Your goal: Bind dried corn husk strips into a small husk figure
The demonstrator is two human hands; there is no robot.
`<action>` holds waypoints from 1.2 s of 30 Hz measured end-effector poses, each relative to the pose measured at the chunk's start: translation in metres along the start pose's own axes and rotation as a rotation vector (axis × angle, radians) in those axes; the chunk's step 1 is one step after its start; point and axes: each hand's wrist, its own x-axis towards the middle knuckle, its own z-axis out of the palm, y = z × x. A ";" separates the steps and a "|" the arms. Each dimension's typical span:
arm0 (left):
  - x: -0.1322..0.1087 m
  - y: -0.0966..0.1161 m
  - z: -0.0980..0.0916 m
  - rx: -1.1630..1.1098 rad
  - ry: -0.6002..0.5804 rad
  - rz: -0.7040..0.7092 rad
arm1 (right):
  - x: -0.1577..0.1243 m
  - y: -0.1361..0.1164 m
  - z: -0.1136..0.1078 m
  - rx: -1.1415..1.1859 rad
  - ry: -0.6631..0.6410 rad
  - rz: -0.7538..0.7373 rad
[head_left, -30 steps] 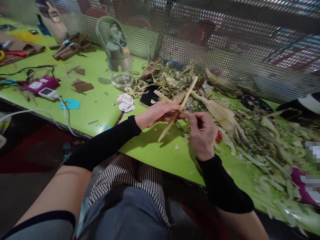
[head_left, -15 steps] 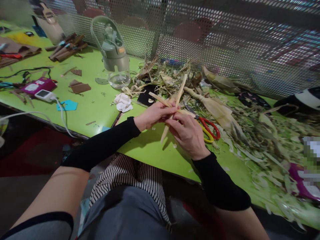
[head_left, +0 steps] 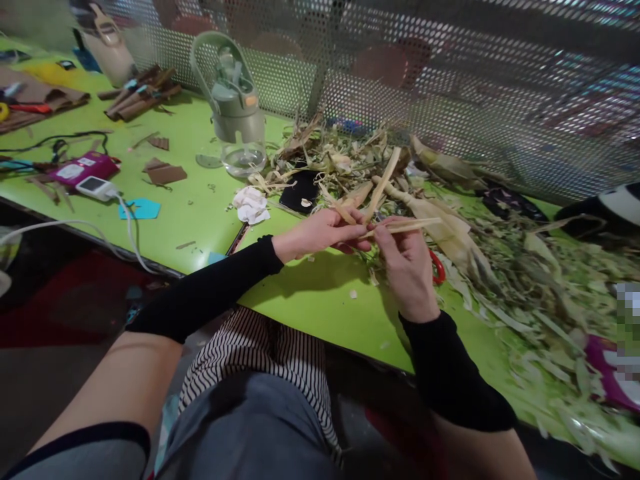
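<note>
Pale corn husk strips (head_left: 386,180) fan out from between my two hands, just above the green table. My left hand (head_left: 330,230) pinches them where they cross, thumb on top. Close beside it, my right hand (head_left: 407,263) grips another husk strip (head_left: 423,223), which points off to the right. Beyond the right hand lies a whole dried corn husk (head_left: 443,230) on the table. Scissors show only a bit of red handle (head_left: 438,267) behind my right hand. A dark phone-like slab (head_left: 299,190) lies past my left hand, with a husk scrap on it.
Husk shreds (head_left: 545,300) cover the table's right side, up to a perforated metal screen (head_left: 375,73). A bottle (head_left: 240,120) with a loop handle stands at back left. Crumpled tissue (head_left: 251,205), a purple box (head_left: 85,170) with cables and brown rolls (head_left: 140,93) are on the left.
My right hand has turned and moved right, and its strip now points right instead of toward me. The scissors have become mostly covered by that hand. My left hand stays at the crossing.
</note>
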 end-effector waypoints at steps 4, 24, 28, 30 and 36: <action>-0.001 0.000 0.001 0.072 0.046 0.045 | 0.003 -0.002 0.000 0.149 -0.045 0.086; 0.000 0.009 0.003 0.067 0.366 0.036 | 0.001 -0.001 -0.001 -0.252 -0.217 -0.040; 0.001 0.008 0.001 0.214 0.388 0.029 | -0.007 -0.006 0.001 -0.625 -0.075 -0.340; 0.002 0.006 0.000 0.320 0.361 0.046 | -0.008 -0.008 0.002 -0.673 -0.022 -0.399; -0.002 0.003 0.002 0.478 0.186 0.064 | -0.004 -0.007 0.001 -0.435 0.030 -0.336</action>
